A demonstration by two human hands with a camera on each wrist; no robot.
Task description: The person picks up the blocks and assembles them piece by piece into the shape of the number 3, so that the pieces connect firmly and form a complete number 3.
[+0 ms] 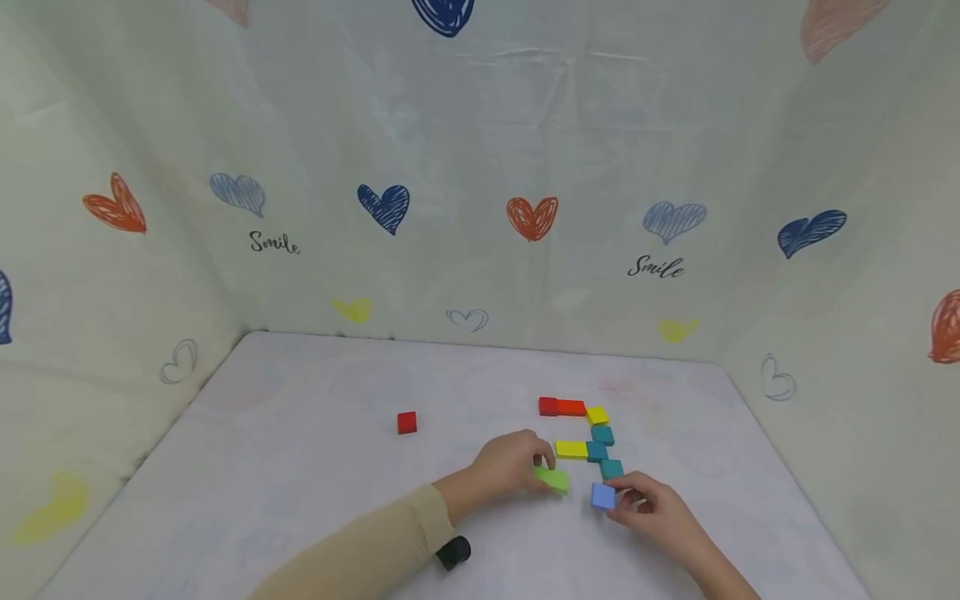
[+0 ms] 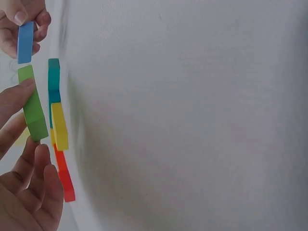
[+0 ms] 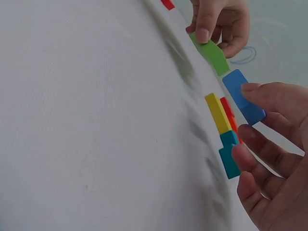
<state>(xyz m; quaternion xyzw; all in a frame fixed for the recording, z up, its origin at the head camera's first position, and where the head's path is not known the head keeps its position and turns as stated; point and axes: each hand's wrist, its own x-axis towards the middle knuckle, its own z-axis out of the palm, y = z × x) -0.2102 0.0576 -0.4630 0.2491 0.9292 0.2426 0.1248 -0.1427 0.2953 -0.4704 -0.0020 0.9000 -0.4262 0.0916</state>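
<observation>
My left hand (image 1: 510, 462) pinches a light green block (image 1: 552, 480) between thumb and fingers; in the left wrist view the green block (image 2: 33, 103) looks long and slightly bent. A blue block (image 1: 603, 497) is pinched by my right hand (image 1: 660, 517), just right of the green one. In the right wrist view a small gap parts the blue block (image 3: 243, 96) from the green block (image 3: 210, 54). Beyond both hands lies a row of blocks: red blocks (image 1: 570, 407), a yellow block (image 1: 597, 416), teal blocks (image 1: 612, 469) and a yellow bar (image 1: 572, 450) branching left.
One red cube (image 1: 407, 422) sits apart on the white-covered table (image 1: 300, 467), left of the row. A black cylindrical object (image 1: 454, 552) lies beside my left sleeve, partly hidden by it. A white curtain (image 1: 450, 125) printed with hearts encloses the back and sides.
</observation>
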